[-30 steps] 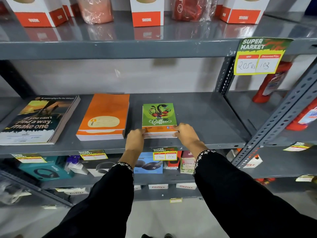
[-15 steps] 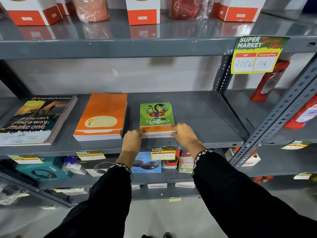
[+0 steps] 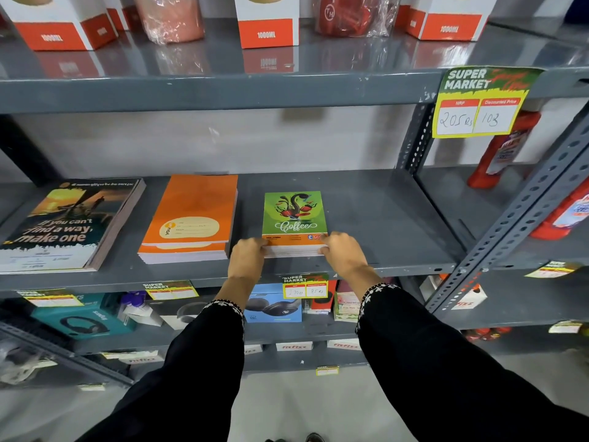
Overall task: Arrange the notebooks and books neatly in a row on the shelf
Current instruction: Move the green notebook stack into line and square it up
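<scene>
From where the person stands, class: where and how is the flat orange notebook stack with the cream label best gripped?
Grip the orange notebook stack at its two near corners, coming from the open front of the grey metal shelf. It lies flat with its white page edges facing forward, so a hand at each side can probably pinch the whole stack.

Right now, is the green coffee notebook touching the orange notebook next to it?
Apart. The head view shows a strip of bare grey shelf between the green coffee notebook and the orange notebook; only the left hand and right hand touch the green one.
</scene>
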The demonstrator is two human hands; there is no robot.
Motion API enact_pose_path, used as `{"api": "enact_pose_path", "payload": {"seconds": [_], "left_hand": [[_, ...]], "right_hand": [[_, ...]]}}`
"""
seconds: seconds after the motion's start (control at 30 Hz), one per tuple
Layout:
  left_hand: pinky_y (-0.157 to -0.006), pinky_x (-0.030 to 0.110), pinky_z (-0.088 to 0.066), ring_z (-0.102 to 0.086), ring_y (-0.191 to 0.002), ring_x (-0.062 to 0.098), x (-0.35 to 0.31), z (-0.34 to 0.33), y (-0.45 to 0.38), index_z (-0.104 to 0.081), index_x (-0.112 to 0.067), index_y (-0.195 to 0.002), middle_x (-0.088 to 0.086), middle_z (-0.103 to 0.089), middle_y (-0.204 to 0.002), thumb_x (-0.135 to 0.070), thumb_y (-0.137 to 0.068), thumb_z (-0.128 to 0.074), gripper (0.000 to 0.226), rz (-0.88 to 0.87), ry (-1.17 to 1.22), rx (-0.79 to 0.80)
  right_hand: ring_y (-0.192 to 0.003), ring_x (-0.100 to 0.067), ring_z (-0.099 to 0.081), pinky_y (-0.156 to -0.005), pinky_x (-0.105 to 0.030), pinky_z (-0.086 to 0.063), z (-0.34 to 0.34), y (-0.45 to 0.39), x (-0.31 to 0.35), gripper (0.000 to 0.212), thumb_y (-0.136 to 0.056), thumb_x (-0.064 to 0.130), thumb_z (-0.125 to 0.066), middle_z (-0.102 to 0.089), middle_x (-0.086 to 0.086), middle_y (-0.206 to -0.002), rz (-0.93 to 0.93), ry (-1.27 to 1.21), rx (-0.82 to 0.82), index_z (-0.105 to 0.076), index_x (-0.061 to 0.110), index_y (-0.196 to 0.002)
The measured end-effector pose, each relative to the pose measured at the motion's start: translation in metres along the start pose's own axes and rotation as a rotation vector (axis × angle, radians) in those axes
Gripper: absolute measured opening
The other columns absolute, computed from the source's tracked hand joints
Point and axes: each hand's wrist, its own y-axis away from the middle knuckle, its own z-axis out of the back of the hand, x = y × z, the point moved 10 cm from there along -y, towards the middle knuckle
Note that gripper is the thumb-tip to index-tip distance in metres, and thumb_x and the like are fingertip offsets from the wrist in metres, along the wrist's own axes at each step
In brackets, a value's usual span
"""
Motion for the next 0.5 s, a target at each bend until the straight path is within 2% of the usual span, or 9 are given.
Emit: {"api": "enact_pose_path", "payload": {"seconds": [0.17,0.37,0.5], "left_hand": [[-0.100,0.040,-0.049,-0.066,-0.100,0.037,0.001,0.001,-0.001,-0.066,-0.007,-0.118,0.019,-0.071,-0.113,-0.007,-0.095,-0.053,0.027,0.031,0.062,-0.011],[-0.093,0.042,-0.053,-0.066,-0.098,0.038,0.006,-0.003,0.004,-0.060,-0.009,-0.123,0.021,-0.071,-0.109,-0.011,-0.096,-0.053,0.028,0.061,0.102,-0.005],[-0.092,0.042,-0.053,-0.065,-0.098,0.038,0.006,-0.006,0.003,-0.059,-0.008,-0.123,0.022,-0.070,-0.110,-0.009,-0.097,-0.049,0.027,0.088,0.102,-0.007]], "right_hand": [[-0.107,-0.033,-0.062,-0.088,-0.037,-0.051,-0.001,0.002,-0.001,0.030,-0.095,0.016,-0.048,-0.064,-0.017,-0.119,-0.025,-0.023,-0.007,-0.061,0.006,-0.121],[-0.110,-0.034,-0.061,-0.096,-0.039,-0.049,0.000,0.002,-0.008,0.037,-0.094,0.015,-0.053,-0.066,-0.016,-0.122,-0.042,-0.122,0.005,-0.058,0.013,-0.130],[-0.110,-0.033,-0.062,-0.100,-0.040,-0.050,0.001,0.000,-0.009,0.038,-0.092,0.010,-0.057,-0.067,-0.015,-0.122,-0.048,-0.177,0.019,-0.057,0.010,-0.130]]}}
